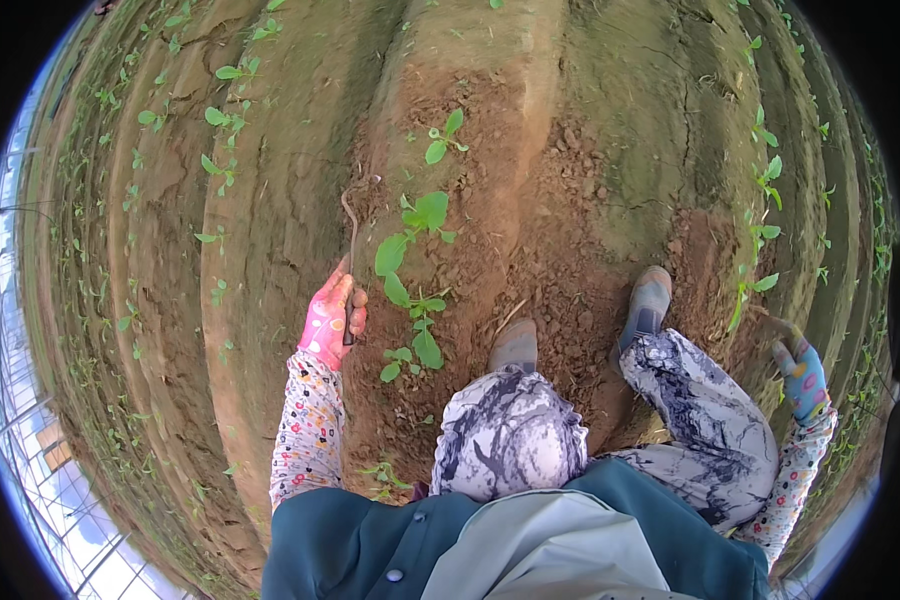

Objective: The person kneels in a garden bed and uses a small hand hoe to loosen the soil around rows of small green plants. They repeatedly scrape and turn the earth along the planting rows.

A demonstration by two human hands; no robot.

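Observation:
My left hand [330,315], in a pink dotted glove, grips the dark handle of a small hand weeding tool. The tool's thin, bent metal shank [354,225] reaches forward, and its tip meets loose soil left of a row of leafy seedlings [409,251]. On the far right, my right hand [802,375] wears a blue dotted glove. Its fingers look apart and slightly blurred, with nothing clearly held. They hang low beside my bent knee, near another row of seedlings [757,232].
My boots [649,300] rest on broken reddish soil [562,300] between the two seedling rows. More rows of young plants [225,120] run along the left on cracked ground. A greenhouse-like frame [30,420] shows at the left rim.

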